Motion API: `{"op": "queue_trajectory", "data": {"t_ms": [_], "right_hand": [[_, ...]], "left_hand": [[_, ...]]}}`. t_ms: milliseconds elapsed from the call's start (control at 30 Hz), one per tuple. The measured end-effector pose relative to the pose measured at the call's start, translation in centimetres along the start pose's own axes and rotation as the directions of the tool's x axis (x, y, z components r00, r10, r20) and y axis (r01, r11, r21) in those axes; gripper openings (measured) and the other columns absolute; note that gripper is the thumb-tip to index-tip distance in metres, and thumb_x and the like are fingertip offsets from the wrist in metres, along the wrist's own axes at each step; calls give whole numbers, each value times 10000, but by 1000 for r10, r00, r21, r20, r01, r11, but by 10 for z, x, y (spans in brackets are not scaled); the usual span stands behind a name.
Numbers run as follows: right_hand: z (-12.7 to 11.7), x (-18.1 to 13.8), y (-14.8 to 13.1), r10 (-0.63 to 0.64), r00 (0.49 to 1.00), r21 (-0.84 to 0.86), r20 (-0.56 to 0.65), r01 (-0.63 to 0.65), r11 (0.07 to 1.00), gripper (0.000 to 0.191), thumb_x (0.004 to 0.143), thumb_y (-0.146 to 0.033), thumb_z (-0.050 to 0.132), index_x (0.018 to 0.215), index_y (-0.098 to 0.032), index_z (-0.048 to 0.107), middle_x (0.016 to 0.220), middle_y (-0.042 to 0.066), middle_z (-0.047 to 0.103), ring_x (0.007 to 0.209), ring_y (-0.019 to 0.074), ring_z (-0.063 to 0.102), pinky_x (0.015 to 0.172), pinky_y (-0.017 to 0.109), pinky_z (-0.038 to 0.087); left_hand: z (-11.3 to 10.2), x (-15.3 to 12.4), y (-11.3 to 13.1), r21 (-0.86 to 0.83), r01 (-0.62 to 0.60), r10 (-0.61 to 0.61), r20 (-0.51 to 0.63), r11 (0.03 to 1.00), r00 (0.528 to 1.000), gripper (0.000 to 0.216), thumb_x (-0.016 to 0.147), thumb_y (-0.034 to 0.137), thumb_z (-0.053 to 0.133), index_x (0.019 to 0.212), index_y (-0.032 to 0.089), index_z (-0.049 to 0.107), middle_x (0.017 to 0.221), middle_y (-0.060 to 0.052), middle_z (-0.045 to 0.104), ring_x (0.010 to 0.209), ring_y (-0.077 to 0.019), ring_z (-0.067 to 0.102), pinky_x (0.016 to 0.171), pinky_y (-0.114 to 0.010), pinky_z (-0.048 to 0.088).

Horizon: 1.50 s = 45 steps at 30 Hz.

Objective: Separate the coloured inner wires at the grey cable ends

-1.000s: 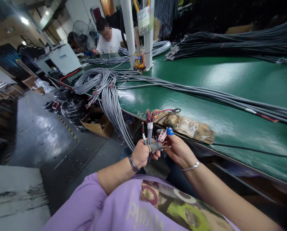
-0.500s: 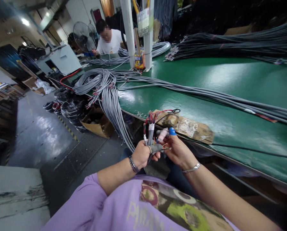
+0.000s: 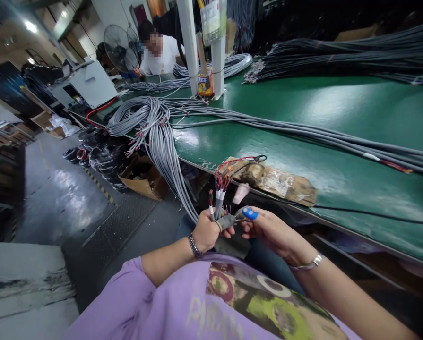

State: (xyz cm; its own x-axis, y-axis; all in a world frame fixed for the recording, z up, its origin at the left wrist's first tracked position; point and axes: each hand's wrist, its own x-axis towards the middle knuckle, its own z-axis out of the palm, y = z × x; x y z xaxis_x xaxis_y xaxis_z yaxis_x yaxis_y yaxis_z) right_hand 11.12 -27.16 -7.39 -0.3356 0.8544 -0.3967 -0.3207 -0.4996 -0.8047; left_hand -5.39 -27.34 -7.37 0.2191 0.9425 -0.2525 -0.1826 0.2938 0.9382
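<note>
My left hand [image 3: 207,231] is closed around a small bundle of grey cables [image 3: 219,207], held upright in front of my body. White bands mark the cables near the top, where thin red, blue and orange wires [image 3: 222,180] fan out. A grey covering wraps the left thumb. Close by on the right, my right hand [image 3: 268,230] has blue tape on its thumb. Its thumb and forefinger pinch together at thin wire ends beside the left thumb; the fingertips partly hide them.
A taped wooden block [image 3: 278,182] lies along the edge of the green bench [image 3: 339,104], a pale pink piece [image 3: 241,192] near it. Grey cable coils [image 3: 140,118] hang over the bench corner. Black cables [image 3: 321,61] lie behind. A person [image 3: 161,54] sits across, beyond a white post [image 3: 218,66].
My right hand has moved down and slightly right, its thumb and forefinger closing at the wire ends. The left hand keeps its hold on the cables, shifted slightly. The view has tilted a little.
</note>
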Motion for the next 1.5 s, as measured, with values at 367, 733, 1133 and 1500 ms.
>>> {"op": "queue_trajectory", "data": {"t_ms": [367, 733, 1133, 1500], "right_hand": [[8, -1, 2, -292, 956, -327, -9, 273, 905, 300, 642, -454, 781, 663, -179, 662, 608, 17, 626, 553, 132, 503, 526, 265, 412], [13, -1, 5, -279, 959, -241, -58, 258, 936, 260, 654, -410, 781, 681, -177, 668, 589, -4, 595, 549, 111, 478, 526, 245, 385], [-3, 25, -4, -5, 996, 318, -94, 34, 947, 369, 724, -573, 677, 768, -206, 692, 745, 47, 675, 611, 150, 600, 574, 273, 511], [9, 42, -7, -202, 971, 292, -127, 232, 928, 374, 693, -568, 720, 645, -201, 666, 608, 19, 627, 559, 151, 529, 547, 288, 454]], "left_hand": [[-4, -3, 5, 124, 48, -66, 151, 991, 986, 459, 590, 539, 766, 661, 121, 590, 523, -11, 592, 423, -88, 516, 442, -215, 423], [-4, -3, -3, 19, -10, 10, 6, 1000, 1000, 413, 644, 505, 739, 649, 130, 567, 524, -8, 602, 406, -82, 515, 418, -198, 384], [3, 2, 13, -67, 8, -12, -59, 998, 998, 443, 592, 521, 762, 619, 137, 542, 502, -3, 589, 387, -78, 505, 391, -189, 331], [13, 15, 15, -46, 21, -24, -46, 999, 999, 441, 606, 529, 739, 608, 121, 573, 475, -13, 577, 362, -72, 484, 377, -192, 309]]}}
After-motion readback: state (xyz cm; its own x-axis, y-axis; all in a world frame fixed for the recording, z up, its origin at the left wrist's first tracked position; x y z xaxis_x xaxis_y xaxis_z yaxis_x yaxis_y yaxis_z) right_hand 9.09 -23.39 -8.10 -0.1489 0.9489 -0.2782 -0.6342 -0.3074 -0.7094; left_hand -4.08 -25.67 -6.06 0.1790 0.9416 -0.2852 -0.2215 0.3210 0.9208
